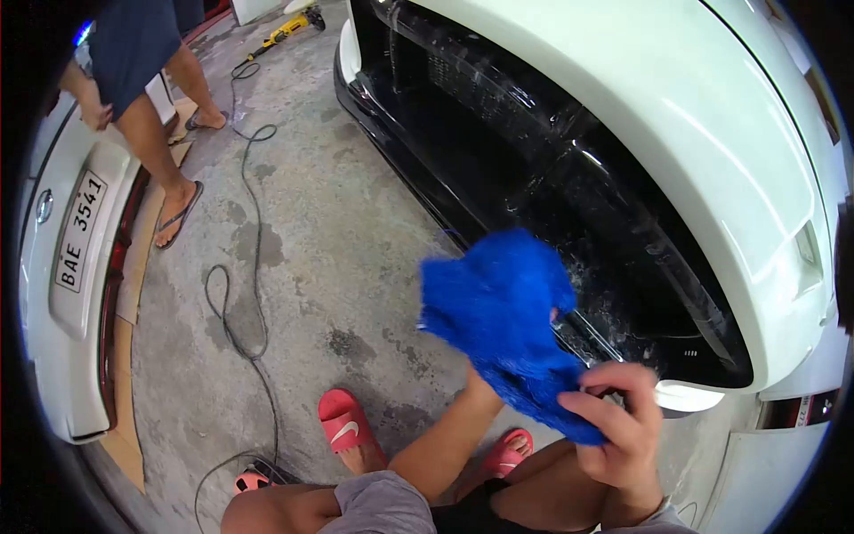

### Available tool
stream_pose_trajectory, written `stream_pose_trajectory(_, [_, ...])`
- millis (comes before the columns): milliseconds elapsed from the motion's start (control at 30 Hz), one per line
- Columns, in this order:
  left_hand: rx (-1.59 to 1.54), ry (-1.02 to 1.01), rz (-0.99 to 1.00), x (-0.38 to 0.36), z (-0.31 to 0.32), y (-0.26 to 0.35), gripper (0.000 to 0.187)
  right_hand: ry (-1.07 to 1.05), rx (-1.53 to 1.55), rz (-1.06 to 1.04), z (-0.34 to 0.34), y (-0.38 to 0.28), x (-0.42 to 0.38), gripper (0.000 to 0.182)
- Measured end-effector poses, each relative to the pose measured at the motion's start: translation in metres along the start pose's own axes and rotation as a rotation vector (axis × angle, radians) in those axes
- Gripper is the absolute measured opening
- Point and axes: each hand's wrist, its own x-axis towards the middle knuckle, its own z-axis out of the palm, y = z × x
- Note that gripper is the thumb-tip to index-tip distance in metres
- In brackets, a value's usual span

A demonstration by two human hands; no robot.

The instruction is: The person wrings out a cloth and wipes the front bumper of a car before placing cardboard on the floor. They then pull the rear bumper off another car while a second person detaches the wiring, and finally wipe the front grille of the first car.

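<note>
A blue microfiber cloth [507, 294], slightly blurred, hangs in the air in front of a white car bumper [658, 80]. My right hand [623, 418] pinches the cloth's lower right edge between thumb and fingers. My left forearm [449, 436] reaches up under the cloth, which covers my left hand almost wholly, so its fingers cannot be made out. Behind the cloth is the bumper's wide, glossy black lower opening [498, 133], with whitish smears and dust on it.
A yellow power tool [289, 28] lies on the concrete floor [311, 214], and a dark cable [260, 231] loops across it. At left, a person in flip-flops [180, 214] stands by another white car [84, 311]. Cardboard [127, 392] lies beneath that car. My feet wear red slides [345, 423].
</note>
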Motion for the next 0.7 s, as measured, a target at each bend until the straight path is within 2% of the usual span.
stream_pose_trajectory(33, [0.039, -0.007, 0.045, 0.007, -0.005, -0.001, 0.033, -0.098, 0.039, 0.041, 0.003, 0.001, 0.005, 0.045])
stream_pose_trajectory(67, [0.078, -0.016, 0.087, 0.012, -0.011, -0.001, 0.033, -0.092, 0.052, 0.036, 0.005, 0.004, 0.005, 0.045])
stream_pose_trajectory(133, [0.128, -0.032, 0.124, 0.011, -0.027, 0.008, 0.033, -0.356, -0.045, 0.001, 0.009, 0.009, 0.001, 0.049])
stream_pose_trajectory(167, [-0.18, 0.123, -0.084, 0.003, -0.038, 0.02, 0.033, -0.387, 0.021, 0.005, 0.005, 0.004, 0.002, 0.046])
stream_pose_trajectory(233, [-0.38, 0.402, -0.153, 0.004, -0.065, 0.01, 0.032, -0.336, 0.101, 0.03, 0.004, -0.01, 0.005, 0.04])
stream_pose_trajectory(267, [-0.326, 0.465, -0.079, 0.009, -0.076, 0.003, 0.032, -0.285, 0.177, 0.054, 0.004, -0.013, 0.005, 0.033])
stream_pose_trajectory(300, [-0.267, 0.53, -0.007, 0.016, -0.086, -0.003, 0.032, -0.299, 0.119, 0.048, 0.007, -0.012, -0.002, 0.032])
stream_pose_trajectory(367, [-0.567, 0.633, -0.049, 0.034, -0.089, 0.021, 0.027, -0.335, 0.065, 0.047, 0.007, -0.008, -0.007, 0.032])
stream_pose_trajectory(400, [-0.455, 0.691, -0.067, 0.049, -0.088, 0.016, 0.028, -0.367, 0.009, 0.062, 0.006, -0.006, -0.01, 0.032])
stream_pose_trajectory(467, [-0.353, 0.631, -0.104, 0.087, -0.11, -0.018, 0.025, -0.414, -0.038, 0.108, 0.002, -0.006, -0.013, 0.034])
stream_pose_trajectory(500, [-0.266, 0.615, 0.06, 0.12, -0.128, -0.049, 0.02, -0.457, -0.093, 0.151, 0.0, -0.005, -0.014, 0.035])
stream_pose_trajectory(533, [-0.292, 0.482, 0.201, 0.151, -0.137, -0.057, 0.014, -0.46, -0.094, 0.151, -0.002, -0.005, -0.016, 0.035])
stream_pose_trajectory(567, [-0.239, 0.492, 0.033, 0.175, -0.137, -0.053, 0.009, -0.498, -0.118, 0.181, -0.003, -0.004, -0.019, 0.036])
stream_pose_trajectory(600, [-0.076, 0.491, 0.113, 0.212, -0.16, -0.095, 0.015, -0.536, -0.143, 0.209, -0.005, -0.002, -0.021, 0.038])
stream_pose_trajectory(633, [0.279, 0.472, -0.018, 0.232, -0.159, -0.084, 0.03, -0.545, -0.145, 0.203, -0.007, 0.0, -0.023, 0.038])
stream_pose_trajectory(667, [0.607, 0.372, 0.292, 0.252, -0.164, -0.088, 0.039, -0.575, -0.15, 0.239, -0.008, 0.002, -0.025, 0.039])
stream_pose_trajectory(700, [1.153, 0.392, 0.725, 0.286, -0.188, -0.126, 0.038, -0.611, -0.152, 0.283, -0.01, 0.002, -0.027, 0.041])
